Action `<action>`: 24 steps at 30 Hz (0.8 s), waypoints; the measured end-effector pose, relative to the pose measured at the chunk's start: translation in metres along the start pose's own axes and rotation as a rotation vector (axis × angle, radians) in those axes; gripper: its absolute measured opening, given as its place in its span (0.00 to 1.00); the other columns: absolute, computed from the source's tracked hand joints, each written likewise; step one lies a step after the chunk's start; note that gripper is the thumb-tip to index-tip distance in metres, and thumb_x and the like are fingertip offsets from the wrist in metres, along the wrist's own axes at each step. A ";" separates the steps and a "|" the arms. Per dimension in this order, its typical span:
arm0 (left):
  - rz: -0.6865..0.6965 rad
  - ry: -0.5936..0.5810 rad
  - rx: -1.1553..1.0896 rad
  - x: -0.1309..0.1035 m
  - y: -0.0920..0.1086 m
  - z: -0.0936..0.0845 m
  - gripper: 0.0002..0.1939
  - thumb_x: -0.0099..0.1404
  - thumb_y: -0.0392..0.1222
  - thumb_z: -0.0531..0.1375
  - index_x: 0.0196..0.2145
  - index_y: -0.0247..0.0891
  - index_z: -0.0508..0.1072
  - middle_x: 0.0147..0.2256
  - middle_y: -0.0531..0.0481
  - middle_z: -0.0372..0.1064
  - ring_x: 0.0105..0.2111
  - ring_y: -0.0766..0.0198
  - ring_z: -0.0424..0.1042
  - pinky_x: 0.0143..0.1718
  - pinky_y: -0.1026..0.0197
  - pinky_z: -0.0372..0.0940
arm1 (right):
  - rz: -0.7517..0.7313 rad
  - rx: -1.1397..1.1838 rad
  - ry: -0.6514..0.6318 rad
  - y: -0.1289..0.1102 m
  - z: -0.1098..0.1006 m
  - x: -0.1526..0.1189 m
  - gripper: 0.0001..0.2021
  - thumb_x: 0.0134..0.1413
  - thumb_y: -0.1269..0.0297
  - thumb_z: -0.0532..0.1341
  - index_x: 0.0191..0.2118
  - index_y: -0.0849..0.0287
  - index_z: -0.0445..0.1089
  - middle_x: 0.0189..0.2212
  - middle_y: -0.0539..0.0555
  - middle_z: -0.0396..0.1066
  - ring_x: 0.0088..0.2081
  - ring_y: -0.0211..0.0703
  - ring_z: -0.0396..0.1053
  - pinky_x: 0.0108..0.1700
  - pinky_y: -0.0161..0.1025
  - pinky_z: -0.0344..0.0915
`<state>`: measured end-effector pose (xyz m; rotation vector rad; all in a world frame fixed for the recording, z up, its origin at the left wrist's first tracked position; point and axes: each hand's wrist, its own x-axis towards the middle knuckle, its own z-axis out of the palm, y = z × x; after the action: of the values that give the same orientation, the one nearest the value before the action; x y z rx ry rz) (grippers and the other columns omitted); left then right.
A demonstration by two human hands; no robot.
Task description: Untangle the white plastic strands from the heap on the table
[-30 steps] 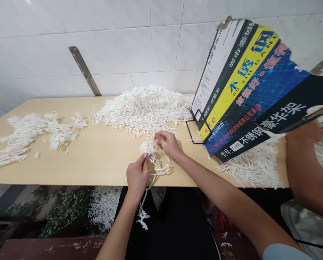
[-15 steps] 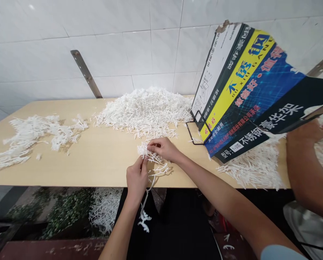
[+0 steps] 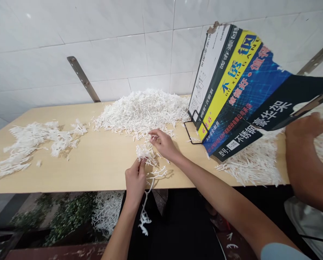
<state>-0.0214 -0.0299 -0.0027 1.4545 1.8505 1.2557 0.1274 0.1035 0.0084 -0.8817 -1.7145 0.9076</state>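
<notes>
My left hand is closed, pinching a bunch of thin white branching strands over the front part of the table. From this bunch a long white strand with a forked end hangs down past the table edge. My right hand is just above and to the right of the bunch, apart from it, fingers loosely parted. A tiny white bit may be at its fingertips, too small to make out. Beyond it lies a large heap of short white pieces against the tiled wall.
Tangled white strands lie at left on the wooden table. A printed cardboard panel in a black wire stand rises at right, beside more white pieces. Another person's arm is at far right. Plants stand below.
My right hand has come away from the left hand and the bunch, moving slightly up, its fingers loosening. My left hand keeps its pinch on the strands. The view has shifted slightly.
</notes>
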 end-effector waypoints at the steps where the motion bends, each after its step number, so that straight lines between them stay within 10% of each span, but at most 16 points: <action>1: 0.006 -0.002 0.000 0.001 0.000 0.000 0.18 0.72 0.52 0.54 0.36 0.38 0.78 0.26 0.51 0.74 0.25 0.64 0.68 0.30 0.64 0.60 | -0.040 -0.009 -0.054 -0.006 0.000 -0.002 0.14 0.65 0.55 0.61 0.51 0.53 0.74 0.49 0.56 0.73 0.46 0.45 0.69 0.43 0.39 0.66; 4: 0.018 -0.003 0.000 0.005 0.001 0.002 0.19 0.73 0.53 0.54 0.35 0.38 0.77 0.27 0.51 0.75 0.27 0.63 0.70 0.30 0.64 0.62 | -0.062 0.074 -0.231 -0.019 0.001 -0.009 0.16 0.67 0.55 0.59 0.54 0.52 0.75 0.54 0.57 0.73 0.52 0.47 0.70 0.47 0.40 0.66; 9: 0.001 -0.008 -0.014 0.006 0.001 0.003 0.19 0.73 0.51 0.54 0.45 0.38 0.80 0.34 0.48 0.80 0.33 0.60 0.75 0.36 0.63 0.66 | 0.117 0.154 -0.329 -0.013 0.004 -0.015 0.15 0.61 0.51 0.65 0.36 0.59 0.78 0.32 0.54 0.77 0.31 0.41 0.70 0.34 0.37 0.65; 17: 0.017 -0.027 -0.004 0.002 -0.003 0.000 0.19 0.73 0.51 0.55 0.44 0.39 0.81 0.28 0.48 0.78 0.30 0.59 0.74 0.32 0.63 0.63 | 0.240 0.317 0.253 0.016 -0.002 0.003 0.21 0.62 0.41 0.59 0.34 0.56 0.69 0.29 0.50 0.68 0.25 0.36 0.59 0.25 0.33 0.56; 21: 0.029 -0.079 0.189 0.003 0.001 0.002 0.19 0.74 0.50 0.52 0.42 0.40 0.81 0.23 0.50 0.73 0.25 0.61 0.71 0.30 0.63 0.59 | 0.001 0.124 0.017 -0.002 -0.002 0.000 0.17 0.65 0.47 0.60 0.48 0.54 0.74 0.50 0.57 0.74 0.49 0.46 0.70 0.46 0.40 0.67; 24: 0.040 -0.099 0.534 0.003 0.008 0.009 0.18 0.74 0.45 0.52 0.51 0.42 0.80 0.25 0.47 0.75 0.25 0.58 0.72 0.29 0.62 0.56 | -0.040 0.099 -0.218 -0.017 -0.003 -0.007 0.20 0.70 0.48 0.53 0.48 0.55 0.77 0.47 0.56 0.77 0.50 0.47 0.72 0.51 0.42 0.65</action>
<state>-0.0110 -0.0241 0.0008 1.7866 2.1983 0.7105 0.1301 0.0901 0.0210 -0.7017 -1.8472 1.0843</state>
